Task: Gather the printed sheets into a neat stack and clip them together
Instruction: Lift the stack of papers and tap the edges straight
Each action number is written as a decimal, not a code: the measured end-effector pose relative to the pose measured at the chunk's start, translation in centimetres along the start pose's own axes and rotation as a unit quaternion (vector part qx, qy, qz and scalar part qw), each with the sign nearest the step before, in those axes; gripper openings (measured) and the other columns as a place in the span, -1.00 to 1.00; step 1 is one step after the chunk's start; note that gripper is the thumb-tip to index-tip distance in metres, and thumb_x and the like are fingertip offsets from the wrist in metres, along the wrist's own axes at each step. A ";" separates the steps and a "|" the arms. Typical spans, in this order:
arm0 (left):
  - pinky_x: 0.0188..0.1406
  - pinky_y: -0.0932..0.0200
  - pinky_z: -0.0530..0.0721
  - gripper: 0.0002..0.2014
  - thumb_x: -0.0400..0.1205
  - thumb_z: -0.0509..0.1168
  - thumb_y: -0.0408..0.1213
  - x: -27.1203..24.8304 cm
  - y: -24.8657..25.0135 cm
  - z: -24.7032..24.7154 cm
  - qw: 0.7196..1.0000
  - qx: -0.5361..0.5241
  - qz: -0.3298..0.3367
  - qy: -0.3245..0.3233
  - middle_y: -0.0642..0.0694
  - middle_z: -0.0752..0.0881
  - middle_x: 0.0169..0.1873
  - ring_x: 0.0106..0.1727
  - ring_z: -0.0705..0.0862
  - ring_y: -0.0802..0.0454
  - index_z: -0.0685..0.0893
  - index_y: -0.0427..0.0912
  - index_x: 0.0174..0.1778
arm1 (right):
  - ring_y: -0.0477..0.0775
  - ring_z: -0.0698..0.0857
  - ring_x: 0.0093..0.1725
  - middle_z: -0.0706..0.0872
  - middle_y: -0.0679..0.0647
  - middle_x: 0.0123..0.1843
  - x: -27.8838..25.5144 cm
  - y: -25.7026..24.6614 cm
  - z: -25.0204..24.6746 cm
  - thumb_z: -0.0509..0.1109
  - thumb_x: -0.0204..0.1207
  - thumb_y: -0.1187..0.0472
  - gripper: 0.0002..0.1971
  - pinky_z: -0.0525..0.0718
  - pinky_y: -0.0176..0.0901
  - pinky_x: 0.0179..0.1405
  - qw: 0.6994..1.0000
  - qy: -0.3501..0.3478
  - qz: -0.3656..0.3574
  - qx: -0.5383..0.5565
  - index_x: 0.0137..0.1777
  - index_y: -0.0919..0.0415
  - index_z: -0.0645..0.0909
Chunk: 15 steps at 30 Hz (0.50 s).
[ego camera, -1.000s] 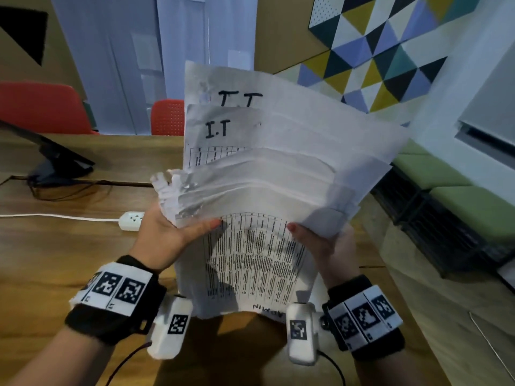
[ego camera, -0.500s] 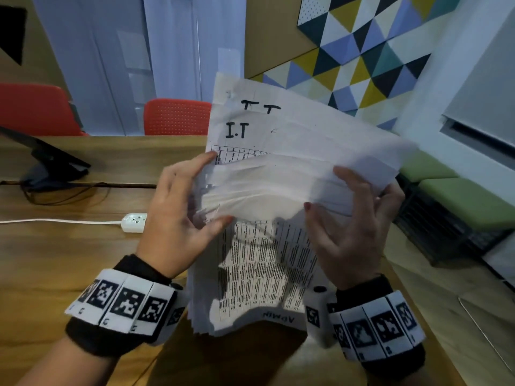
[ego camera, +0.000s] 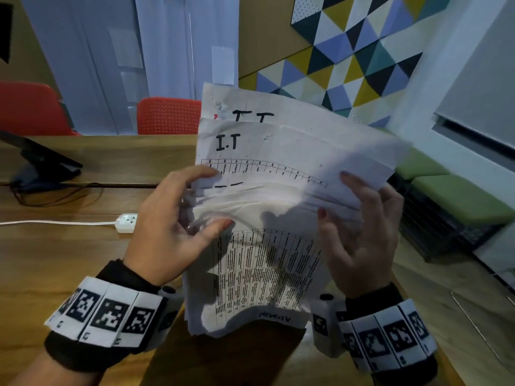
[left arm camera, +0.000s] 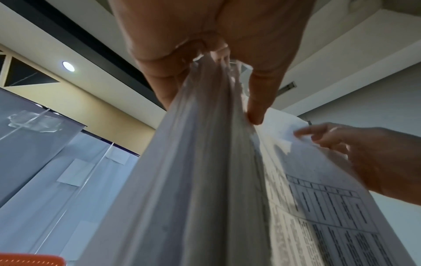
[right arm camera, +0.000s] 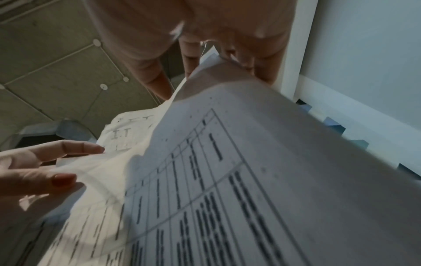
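A loose bundle of printed sheets (ego camera: 281, 263) with tables and handwritten "I.T" stands upright above the wooden table (ego camera: 61, 260), its top edges staggered. My left hand (ego camera: 181, 213) grips the left edge, thumb in front and fingers curled over the side. My right hand (ego camera: 359, 218) holds the right edge, thumb on the front and fingers behind. In the left wrist view the sheets (left arm camera: 200, 171) run edge-on between the left fingers (left arm camera: 262, 90). The right wrist view shows the printed sheets (right arm camera: 262, 180) pinched under the right fingers (right arm camera: 157, 79). No clip is in view.
A white power strip (ego camera: 126, 222) with its cable lies on the table left of my left hand. A black stand (ego camera: 41, 165) sits at the far left. Red chairs (ego camera: 170, 115) stand behind the table. A green bench (ego camera: 459, 196) is beyond the table's right edge.
Both hands have slid up from the lower front of the sheets to their left and right edges. The fanned sheets have drawn closer together and stand more upright.
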State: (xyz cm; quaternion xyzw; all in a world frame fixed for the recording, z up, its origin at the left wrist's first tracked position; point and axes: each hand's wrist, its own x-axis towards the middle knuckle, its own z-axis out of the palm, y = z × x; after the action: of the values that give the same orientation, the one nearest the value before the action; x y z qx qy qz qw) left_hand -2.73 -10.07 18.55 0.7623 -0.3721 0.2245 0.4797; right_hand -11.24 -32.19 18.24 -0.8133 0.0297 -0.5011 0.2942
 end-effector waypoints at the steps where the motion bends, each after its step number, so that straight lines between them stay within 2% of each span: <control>1: -0.18 0.36 0.73 -0.35 0.34 0.49 -0.08 0.0 0.2 0.1 1.000 -0.023 0.001 -0.001 0.19 0.56 0.18 0.05 0.70 0.21 0.38 0.19 0.33 | -0.29 0.45 0.12 0.39 0.29 0.21 0.1 -0.1 -0.1 0.33 0.33 0.12 -0.52 0.36 -0.75 0.06 1.000 -0.004 -0.006 0.003 0.28 0.23 0.57; 2: -0.16 0.45 0.70 -0.27 0.33 0.51 -0.14 0.0 0.2 0.1 0.999 -0.043 -0.003 -0.006 0.20 0.55 0.18 0.07 0.70 0.27 0.32 0.22 0.38 | -0.20 0.46 0.14 0.36 0.24 0.22 0.2 0.0 -0.2 0.33 0.35 0.11 -0.52 0.36 -0.75 0.07 1.000 -0.012 -0.009 -0.006 0.30 0.17 0.56; 4: -0.09 0.50 0.67 -0.23 0.33 0.51 -0.13 0.0 0.1 0.0 0.999 -0.040 -0.008 -0.020 0.23 0.55 0.20 0.12 0.66 0.38 0.31 0.22 0.43 | 0.05 0.53 0.13 0.38 0.19 0.20 0.3 0.4 -0.2 0.32 0.35 0.05 -0.61 0.37 -0.73 0.02 0.999 -0.031 -0.001 -0.023 0.17 0.11 0.65; 6: 0.00 0.45 0.66 -0.31 0.33 0.46 -0.01 -0.2 -0.1 -0.2 1.000 -0.006 -0.001 -0.025 0.31 0.55 0.19 0.12 0.64 0.39 0.38 0.14 0.39 | 0.09 0.53 0.11 0.43 0.22 0.18 0.2 0.6 -0.4 0.32 0.35 0.04 -0.67 0.40 -0.69 -0.01 1.000 -0.024 0.013 -0.007 0.04 0.16 0.68; 8: -0.07 0.51 0.64 -0.30 0.32 0.45 -0.02 -0.4 0.0 -0.3 1.000 -0.025 -0.002 -0.016 0.40 0.55 0.16 0.08 0.64 0.40 0.37 0.14 0.38 | 0.04 0.44 0.22 0.39 0.32 0.27 0.4 0.1 -0.7 0.32 0.35 0.05 -0.57 0.46 -0.58 0.09 1.000 0.001 0.013 0.020 0.21 0.19 0.57; 9: -0.10 0.54 0.62 -0.26 0.31 0.47 -0.06 -0.5 0.1 -0.2 0.999 -0.047 0.002 -0.013 0.34 0.55 0.18 0.09 0.65 0.39 0.32 0.16 0.40 | 0.03 0.39 0.29 0.33 0.31 0.33 0.8 -0.3 -0.8 0.32 0.36 0.04 -0.49 0.48 -0.53 0.13 1.000 0.009 0.010 0.025 0.33 0.15 0.46; 11: -0.09 0.50 0.65 -0.12 0.30 0.51 -0.12 -0.5 0.1 0.1 0.997 -0.079 0.004 -0.010 0.04 0.57 0.23 0.12 0.67 0.29 0.19 0.23 0.48 | -0.03 0.30 0.37 0.27 0.26 0.41 1.9 -0.9 -1.0 0.32 0.36 0.02 -0.36 0.38 -0.58 0.23 1.000 -0.001 -0.009 0.004 0.46 0.10 0.31; 12: -0.10 0.47 0.67 -0.06 0.29 0.53 -0.12 -0.4 0.1 0.1 0.996 -0.088 0.001 -0.010 -0.04 0.57 0.24 0.12 0.68 0.26 0.13 0.29 0.51 | 0.01 0.31 0.38 0.30 0.26 0.41 2.5 -1.1 -0.9 0.31 0.36 -0.01 -0.36 0.37 -0.52 0.26 0.999 -0.024 -0.015 -0.017 0.46 0.11 0.33; 13: -0.11 0.47 0.68 -0.02 0.28 0.54 -0.11 -0.4 0.1 0.0 0.996 -0.090 -0.002 -0.012 -0.02 0.56 0.25 0.12 0.69 0.27 0.08 0.35 0.52 | 0.08 0.36 0.37 0.36 0.26 0.39 2.8 -1.2 -0.9 0.29 0.36 -0.05 -0.41 0.43 -0.39 0.25 0.997 -0.058 -0.015 -0.039 0.41 0.11 0.44; 15: -0.05 0.55 0.62 0.02 0.29 0.52 -0.06 -0.5 0.0 -0.2 0.998 -0.057 0.007 -0.017 0.11 0.51 0.25 0.14 0.66 0.28 0.01 0.37 0.54 | 0.14 0.50 0.27 0.47 0.22 0.31 2.8 -1.1 -0.7 0.26 0.36 -0.11 -0.57 0.57 -0.12 0.11 0.989 -0.131 -0.004 -0.070 0.13 0.08 0.68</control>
State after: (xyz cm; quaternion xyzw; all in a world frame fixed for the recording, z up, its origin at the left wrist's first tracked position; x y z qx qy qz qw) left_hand -3.09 -9.71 18.27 0.7347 -0.3978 0.1939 0.5141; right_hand -10.73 -32.55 21.26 -0.8906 0.0222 -0.3883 0.2359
